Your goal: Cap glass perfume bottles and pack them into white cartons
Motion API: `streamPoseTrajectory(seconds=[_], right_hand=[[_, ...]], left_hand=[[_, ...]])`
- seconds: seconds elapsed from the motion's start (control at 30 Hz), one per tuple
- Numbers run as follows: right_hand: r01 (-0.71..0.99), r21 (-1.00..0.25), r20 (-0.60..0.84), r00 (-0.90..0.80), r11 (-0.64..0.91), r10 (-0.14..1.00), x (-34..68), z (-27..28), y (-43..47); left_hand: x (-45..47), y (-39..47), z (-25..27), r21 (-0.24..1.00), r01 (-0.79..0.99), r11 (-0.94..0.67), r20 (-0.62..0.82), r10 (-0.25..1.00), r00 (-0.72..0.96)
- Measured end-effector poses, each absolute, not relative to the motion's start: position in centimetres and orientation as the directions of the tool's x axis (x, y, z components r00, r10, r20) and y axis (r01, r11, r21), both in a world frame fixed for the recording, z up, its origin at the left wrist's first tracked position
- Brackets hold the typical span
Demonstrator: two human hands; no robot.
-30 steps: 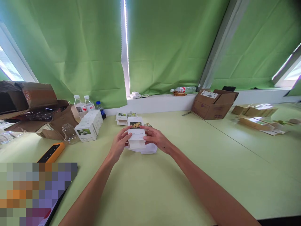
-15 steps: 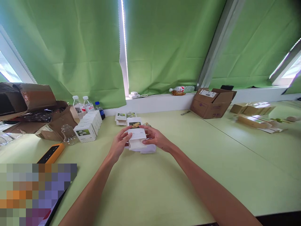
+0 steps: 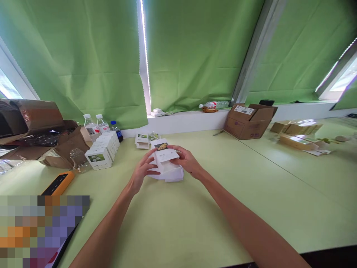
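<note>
A small white box (image 3: 168,154) with a picture of yellow flowers on its face is held above the table, tilted, with a pale flap or panel at its near end. My right hand (image 3: 187,160) grips it from the right, fingers on top and thumb underneath. On the left side, my left hand (image 3: 141,169) has its fingers spread, one fingertip at the box's left edge. White paper or thin wrapping (image 3: 175,175) lies under the box on the table, partly covered by it and the hands.
Beyond the hands stand another white box (image 3: 142,141) and a clear round item (image 3: 153,136). To the left are a row of white boxes (image 3: 99,159), bottles, an orange power strip (image 3: 59,183) and an opened carton (image 3: 60,145). A brown carton (image 3: 249,121) stands at the right.
The white box has turned and tilted in my right hand, moving slightly right. My left hand has loosened, its fingers now spread. The view has shifted a little.
</note>
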State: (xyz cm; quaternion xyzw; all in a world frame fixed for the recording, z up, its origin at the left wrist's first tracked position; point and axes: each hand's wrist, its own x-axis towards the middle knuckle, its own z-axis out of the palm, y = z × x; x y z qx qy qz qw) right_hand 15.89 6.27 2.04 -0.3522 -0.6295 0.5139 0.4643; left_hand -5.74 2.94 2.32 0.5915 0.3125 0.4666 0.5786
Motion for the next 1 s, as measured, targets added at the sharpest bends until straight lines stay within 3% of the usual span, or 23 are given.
streamPoseTrajectory(seconds=[0.23, 1.0], right_hand=[[-0.04, -0.972, 0.234, -0.295, 0.233, 0.926, 15.8, 1.9, 6.4], [-0.035, -0.967, 0.246, -0.39, 0.252, 0.888, 15.3, 3.1, 5.1]], left_hand=[[-5.2, 2.6, 2.4, 0.986, -0.052, -0.156, 0.164, 0.919, 0.359], [-5.5, 2.8, 2.5, 0.972, 0.021, -0.232, 0.222, 0.949, 0.223]])
